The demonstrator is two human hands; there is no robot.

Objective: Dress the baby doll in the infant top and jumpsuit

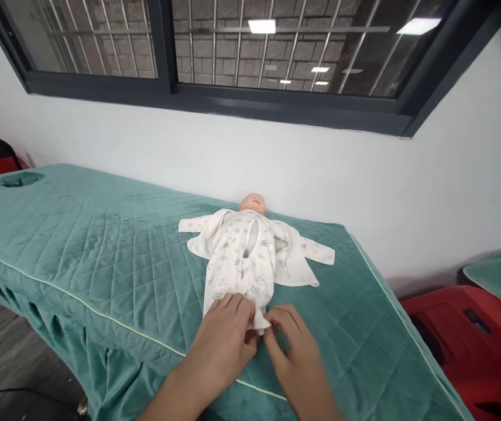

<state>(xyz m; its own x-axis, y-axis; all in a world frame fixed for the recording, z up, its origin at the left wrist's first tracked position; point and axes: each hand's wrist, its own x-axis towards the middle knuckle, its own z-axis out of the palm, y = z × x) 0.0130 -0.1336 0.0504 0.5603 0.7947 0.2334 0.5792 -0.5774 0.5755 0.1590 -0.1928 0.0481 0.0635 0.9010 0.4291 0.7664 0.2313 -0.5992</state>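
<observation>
Green quilting covers the bed (114,245) on which the doll (253,203) lies on its back, with a white wall (154,149) just beyond its head and a dark window (233,105) above. Its long axis runs from the head, at the wall, almost straight toward the person, so the lower end is the one within reach. A printed suit (226,257), slit down its middle, covers the doll's body; a white shirt (297,266) spreads out from under it on both sides, one sleeve (193,224) pointing left of the doll and the other sleeve (318,251) right. Both hands meet at the doll's foot end, and the relation that counts most, as I judge it, is there: the suit's cuff (260,318) sits between them, directly ahead of the right fingertips and beside the left thumb. The right hand (294,348) comes in from the right of the doll's leg, thumb and forefinger pinched together on the cuff's edge. The left hand (226,333) lies across the doll's lower end, fingers close together and bent over the cloth; whether they clamp it I cannot tell, since the tips are partly hidden. Of the two, the right seems nearer the cuff's edge.
</observation>
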